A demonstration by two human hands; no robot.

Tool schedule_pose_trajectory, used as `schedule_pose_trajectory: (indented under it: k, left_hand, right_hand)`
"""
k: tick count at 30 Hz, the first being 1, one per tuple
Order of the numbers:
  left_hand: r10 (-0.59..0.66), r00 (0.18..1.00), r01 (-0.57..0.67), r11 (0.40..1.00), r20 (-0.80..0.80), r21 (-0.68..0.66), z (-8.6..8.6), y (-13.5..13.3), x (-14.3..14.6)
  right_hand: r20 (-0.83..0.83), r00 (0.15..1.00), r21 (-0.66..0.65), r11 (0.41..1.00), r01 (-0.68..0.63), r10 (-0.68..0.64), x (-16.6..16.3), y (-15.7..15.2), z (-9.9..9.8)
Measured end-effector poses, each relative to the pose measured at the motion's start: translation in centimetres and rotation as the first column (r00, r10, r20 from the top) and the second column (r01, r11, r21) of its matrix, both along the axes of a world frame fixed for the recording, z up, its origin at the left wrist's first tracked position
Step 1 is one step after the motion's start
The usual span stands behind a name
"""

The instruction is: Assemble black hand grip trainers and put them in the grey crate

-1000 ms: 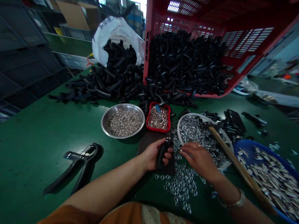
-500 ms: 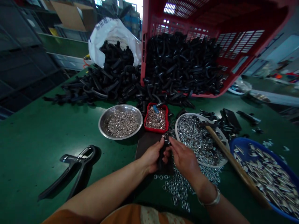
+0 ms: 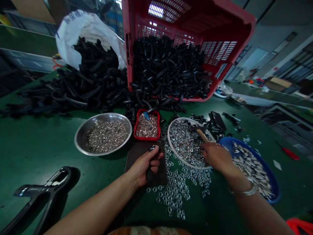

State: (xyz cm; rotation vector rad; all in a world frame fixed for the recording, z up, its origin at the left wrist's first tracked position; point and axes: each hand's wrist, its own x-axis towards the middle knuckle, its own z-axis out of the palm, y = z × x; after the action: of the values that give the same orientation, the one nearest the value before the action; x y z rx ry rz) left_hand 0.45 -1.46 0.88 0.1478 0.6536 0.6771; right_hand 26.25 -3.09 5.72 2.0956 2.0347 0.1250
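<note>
A black handle [image 3: 152, 163] stands upright on a dark pad [image 3: 137, 156] at the table's near centre, the left hand [image 3: 144, 164] clenched around it. At its three o'clock the right hand [image 3: 215, 156] grasps the wooden shaft of a hammer [image 3: 199, 132], whose head lies over the white bowl of washers [image 3: 176, 153]. Loose washers [image 3: 176, 189] scatter at five o'clock. At twelve sits a small red tray [image 3: 139, 137], at ten a steel bowl [image 3: 80, 143]. A blue basin [image 3: 274, 182] lies beyond the right hand, and a red crate [image 3: 239, 29] of black parts rises at twelve.
</note>
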Motion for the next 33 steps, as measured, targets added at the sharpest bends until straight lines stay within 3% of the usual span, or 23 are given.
schedule_pose_trajectory:
  k: [3, 8, 13, 18, 23, 28, 31, 33]
  left_hand:
    - [-0.046, 0.998, 0.046, 0.999, 0.034, 0.005, -0.1, 0.1, -0.1]
    - [-0.077, 0.996, 0.076, 0.997, 0.05, 0.01, 0.1, 0.1, -0.3]
    - [-0.106, 0.992, 0.105, 0.994, 0.066, 0.02, 0.0, 0.1, -0.5]
    - [-0.11, 0.992, 0.108, 0.994, 0.058, 0.029, -0.2, 0.1, -0.5]
    - [-0.123, 0.991, 0.122, 0.992, 0.048, 0.03, 0.1, 0.1, -0.5]
    - [-0.121, 0.992, 0.121, 0.992, 0.044, 0.023, 0.2, 0.0, -0.5]
    - [-0.117, 0.992, 0.116, 0.993, 0.056, 0.014, 0.0, 0.0, -0.5]
    - [-0.115, 0.991, 0.115, 0.993, 0.066, -0.001, -0.1, 0.0, -0.5]
  right_hand:
    - [0.051, 0.998, -0.107, 0.993, -0.039, 0.045, 3.5, -0.4, -0.6]
    - [0.052, 0.994, -0.112, 0.99, -0.086, 0.093, 4.3, -0.6, -1.3]
    - [-0.256, 0.957, 0.04, 0.99, -0.133, 0.139, 4.4, 0.0, -0.7]
    - [-0.371, 0.921, 0.053, 0.993, -0.107, 0.119, 4.5, 0.1, -1.5]
    - [-0.492, 0.87, -0.024, 0.999, -0.044, 0.027, 4.5, 0.7, -1.9]
    - [-0.454, 0.891, 0.146, 0.987, 0.069, 0.005, 2.9, 3.0, -2.2]
    - [-0.492, 0.87, 0.197, 0.976, 0.097, 0.013, 1.7, 3.3, -1.6]
    - [-0.581, 0.812, 0.259, 0.957, 0.134, 0.044, -0.1, 2.7, -0.9]
